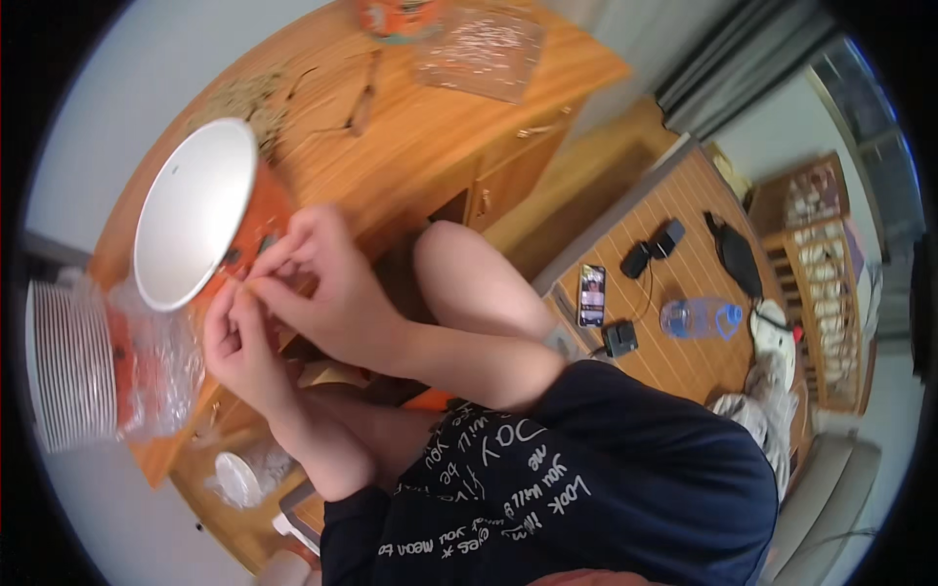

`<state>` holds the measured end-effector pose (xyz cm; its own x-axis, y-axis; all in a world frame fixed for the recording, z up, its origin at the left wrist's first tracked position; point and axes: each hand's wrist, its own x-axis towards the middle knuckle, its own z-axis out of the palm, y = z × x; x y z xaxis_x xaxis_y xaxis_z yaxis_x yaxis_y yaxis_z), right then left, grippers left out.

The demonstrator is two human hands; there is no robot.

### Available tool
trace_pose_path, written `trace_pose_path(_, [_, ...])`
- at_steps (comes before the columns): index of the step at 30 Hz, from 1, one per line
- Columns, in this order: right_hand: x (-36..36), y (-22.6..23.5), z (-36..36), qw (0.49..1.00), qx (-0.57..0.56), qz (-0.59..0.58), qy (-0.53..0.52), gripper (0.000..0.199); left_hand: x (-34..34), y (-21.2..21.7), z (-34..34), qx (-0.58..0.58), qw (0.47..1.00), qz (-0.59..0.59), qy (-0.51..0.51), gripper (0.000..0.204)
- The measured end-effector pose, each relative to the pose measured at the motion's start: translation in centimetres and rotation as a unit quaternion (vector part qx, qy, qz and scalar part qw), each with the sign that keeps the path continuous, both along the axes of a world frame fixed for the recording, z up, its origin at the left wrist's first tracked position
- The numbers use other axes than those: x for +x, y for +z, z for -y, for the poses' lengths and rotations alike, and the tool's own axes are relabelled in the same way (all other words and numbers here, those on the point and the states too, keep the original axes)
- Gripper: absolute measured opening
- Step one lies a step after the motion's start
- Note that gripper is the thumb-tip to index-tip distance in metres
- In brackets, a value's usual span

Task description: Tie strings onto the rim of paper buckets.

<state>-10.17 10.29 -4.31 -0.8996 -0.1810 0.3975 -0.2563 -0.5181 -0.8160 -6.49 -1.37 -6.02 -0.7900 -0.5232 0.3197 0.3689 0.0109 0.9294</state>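
Note:
A large paper bucket [200, 205], orange outside and white inside, stands tilted toward me on the wooden cabinet top at the left. Right beside its rim, both my hands meet with fingertips pinched together. My left hand [239, 342] is closed, thumb against the fingers. Coming in from the right, my right hand [327, 278] is closed in a similar pinch, touching the left fingertips. Whatever small thing lies between them is too small and blurred to name. Nearest my left hand is a stack of white-rimmed paper buckets [73, 361] in clear plastic wrapping [161, 366].
On the cabinet top [410, 137] are eyeglasses [362, 98], a dry tan heap [249, 103], a flat packet [484, 49] and another orange container [401, 18]. A slatted table [650, 371] at right holds a phone [591, 295], black devices [635, 261] and a water bottle [689, 318].

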Motion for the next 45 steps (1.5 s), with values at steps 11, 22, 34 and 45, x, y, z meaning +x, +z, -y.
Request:
trace_pose_path(11, [-1.1, -2.0, 0.7, 0.973, -0.199, 0.081, 0.08, 0.033, -1.5, 1.8, -1.0, -0.031, 0.996, 0.072, 0.038, 0.018])
trace_pose_path(22, [-1.8, -2.6, 0.5, 0.975, -0.151, 0.127, 0.101, 0.032, -1.1, 0.6, -0.3, -0.173, 0.975, 0.073, 0.117, 0.021])
trace_pose_path(34, [-2.3, -3.6, 1.6, 0.979, -0.141, 0.072, 0.126, 0.032, -1.3, 1.5, 0.8, -0.068, 0.995, 0.058, 0.034, 0.015])
trace_pose_path(45, [-1.5, -3.7, -0.1, 0.956, -0.218, 0.067, 0.183, 0.041, -0.2, 2.4, -2.7, 0.034, 0.996, 0.057, 0.062, 0.014])
